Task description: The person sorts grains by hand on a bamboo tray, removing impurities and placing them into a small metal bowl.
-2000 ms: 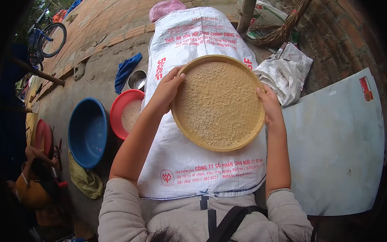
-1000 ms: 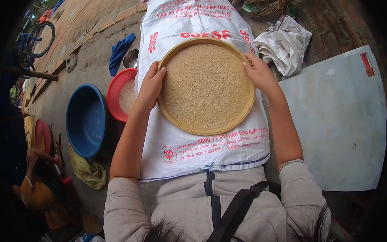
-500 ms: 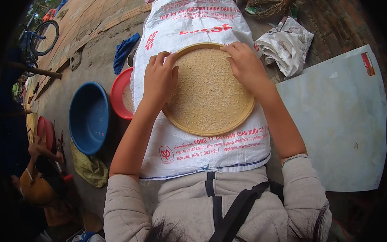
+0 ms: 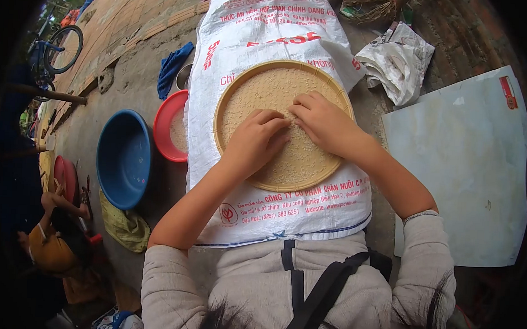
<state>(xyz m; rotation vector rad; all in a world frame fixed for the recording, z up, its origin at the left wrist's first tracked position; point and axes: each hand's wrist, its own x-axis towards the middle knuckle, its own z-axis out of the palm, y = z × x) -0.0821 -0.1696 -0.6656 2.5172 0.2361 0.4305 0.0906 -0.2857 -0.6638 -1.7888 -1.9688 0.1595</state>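
Inspecting remotely, I find the round tray (image 4: 286, 187) on the white sack (image 4: 202, 127), its rim (image 4: 217, 119) likely containing the grains (image 4: 260, 92). Left hand (image 4: 258, 136) and right hand (image 4: 324, 121) curl inward over them, nearly meeting; whether pinching any, I cannot tell.

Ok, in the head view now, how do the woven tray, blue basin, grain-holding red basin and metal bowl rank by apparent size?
Largest to smallest:
Woven tray
Blue basin
Red basin
Metal bowl
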